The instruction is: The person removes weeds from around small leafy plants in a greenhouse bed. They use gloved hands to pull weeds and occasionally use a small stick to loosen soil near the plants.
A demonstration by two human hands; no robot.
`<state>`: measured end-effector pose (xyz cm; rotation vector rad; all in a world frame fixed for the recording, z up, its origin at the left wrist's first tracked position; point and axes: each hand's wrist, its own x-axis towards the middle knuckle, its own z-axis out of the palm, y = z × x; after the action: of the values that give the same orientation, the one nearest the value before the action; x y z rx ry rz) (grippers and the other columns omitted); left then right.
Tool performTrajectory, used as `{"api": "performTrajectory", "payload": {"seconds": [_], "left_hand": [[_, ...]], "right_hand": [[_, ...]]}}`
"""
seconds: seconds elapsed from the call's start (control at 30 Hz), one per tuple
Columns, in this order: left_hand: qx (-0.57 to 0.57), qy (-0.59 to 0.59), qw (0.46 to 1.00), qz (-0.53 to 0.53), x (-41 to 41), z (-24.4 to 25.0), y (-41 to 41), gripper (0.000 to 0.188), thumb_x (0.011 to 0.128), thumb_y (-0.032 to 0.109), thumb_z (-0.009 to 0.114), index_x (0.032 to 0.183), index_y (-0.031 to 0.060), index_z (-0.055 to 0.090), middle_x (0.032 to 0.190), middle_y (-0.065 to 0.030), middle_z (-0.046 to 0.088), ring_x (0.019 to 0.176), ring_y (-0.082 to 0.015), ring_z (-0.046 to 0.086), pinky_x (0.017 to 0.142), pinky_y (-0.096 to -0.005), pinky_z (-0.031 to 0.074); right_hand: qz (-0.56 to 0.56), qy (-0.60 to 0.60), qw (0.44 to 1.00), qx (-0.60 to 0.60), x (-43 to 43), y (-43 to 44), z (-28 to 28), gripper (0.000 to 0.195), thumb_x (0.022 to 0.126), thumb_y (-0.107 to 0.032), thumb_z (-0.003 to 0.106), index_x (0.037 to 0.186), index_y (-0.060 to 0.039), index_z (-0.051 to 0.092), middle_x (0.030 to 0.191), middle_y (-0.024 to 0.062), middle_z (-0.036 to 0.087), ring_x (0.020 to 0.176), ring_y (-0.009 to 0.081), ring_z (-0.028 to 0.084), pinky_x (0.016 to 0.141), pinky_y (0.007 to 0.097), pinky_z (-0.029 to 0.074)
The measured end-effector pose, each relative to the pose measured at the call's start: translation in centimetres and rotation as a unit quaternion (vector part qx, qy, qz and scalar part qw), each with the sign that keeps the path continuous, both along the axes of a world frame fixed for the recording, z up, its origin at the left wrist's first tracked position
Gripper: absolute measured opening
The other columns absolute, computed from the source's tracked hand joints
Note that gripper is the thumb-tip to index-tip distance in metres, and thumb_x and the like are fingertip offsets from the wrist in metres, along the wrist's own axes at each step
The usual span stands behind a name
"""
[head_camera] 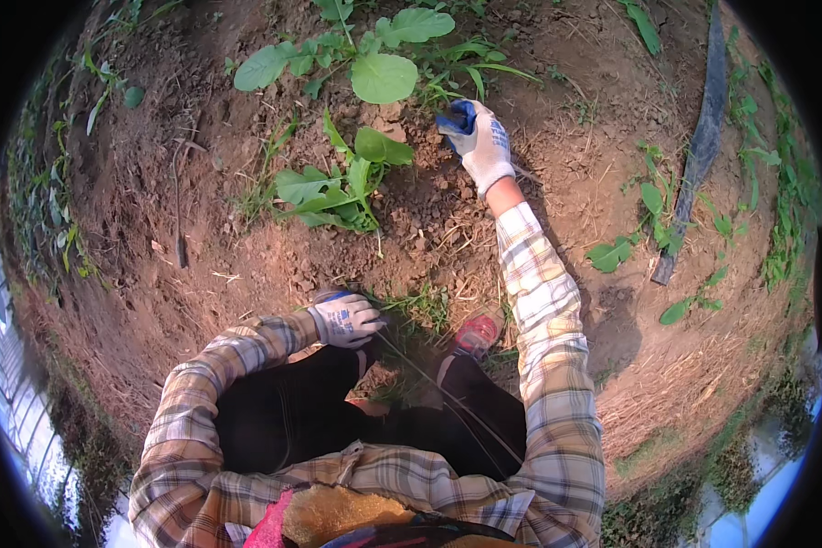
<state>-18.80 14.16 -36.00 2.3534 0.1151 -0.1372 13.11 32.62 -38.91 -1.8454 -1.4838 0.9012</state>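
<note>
My right hand [478,140], in a white knitted glove with blue-coated fingers, reaches to the soil beside grass weeds [462,65]. Its fingers are curled; whether they grip anything is hidden. My left hand [348,320], gloved alike, rests low near my left knee and foot, back upward, its fingertips near a thin stem-like strand; a hold on it cannot be made out. Between the hands lies crumbled, loosened soil [445,205]. A leafy green plant [346,195] leans over the ground left of my right hand. Beyond it grows a larger broad-leaved plant [383,75].
A flat black strip [702,144] runs along the ground at right, with small leafy plants [651,198] beside it. A thin dark stick or tube [179,205] lies at left. My red shoe [478,333] stands below the loosened soil. Dry straw [685,390] covers ground at lower right.
</note>
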Motion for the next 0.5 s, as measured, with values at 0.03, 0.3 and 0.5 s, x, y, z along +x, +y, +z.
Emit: {"api": "performTrajectory", "payload": {"seconds": [0.03,0.3,0.5], "left_hand": [[0.002,0.0,1.0,0.002,-0.1,0.0,0.0,0.04,0.076,0.033,0.062,0.111,0.0126,0.058,0.102,-0.0058,0.057,0.094,-0.0245,0.056,0.086,-0.0381,0.045],[0.0,0.01,1.0,-0.008,-0.2,-0.3,-0.2,0.043,0.077,0.033,0.062,0.114,0.0124,0.056,0.103,-0.0057,0.057,0.096,-0.0234,0.055,0.088,-0.0385,0.044],[-0.006,-0.001,1.0,-0.009,0.1,-0.2,0.0,0.044,0.077,0.034,0.062,0.115,0.0125,0.055,0.103,-0.0057,0.057,0.097,-0.0232,0.055,0.088,-0.0384,0.044]], "right_hand": [[-0.012,-0.022,1.0,-0.005,-1.3,0.8,2.1,0.032,0.076,-0.016,0.068,0.106,-0.0066,0.06,0.106,0.0145,0.061,0.094,0.0321,0.06,0.081,0.0374,0.048],[0.034,0.245,0.965,-0.088,-0.6,-0.9,2.1,0.02,0.082,-0.017,0.066,0.095,-0.0017,0.062,0.08,0.0072,0.065,0.067,0.0159,0.061,0.06,0.0305,0.048],[0.325,0.172,0.889,-0.272,1.5,-3.7,4.5,0.034,0.077,-0.031,0.071,0.097,-0.0049,0.063,0.085,0.0116,0.065,0.074,0.0253,0.062,0.066,0.0331,0.049]]}}
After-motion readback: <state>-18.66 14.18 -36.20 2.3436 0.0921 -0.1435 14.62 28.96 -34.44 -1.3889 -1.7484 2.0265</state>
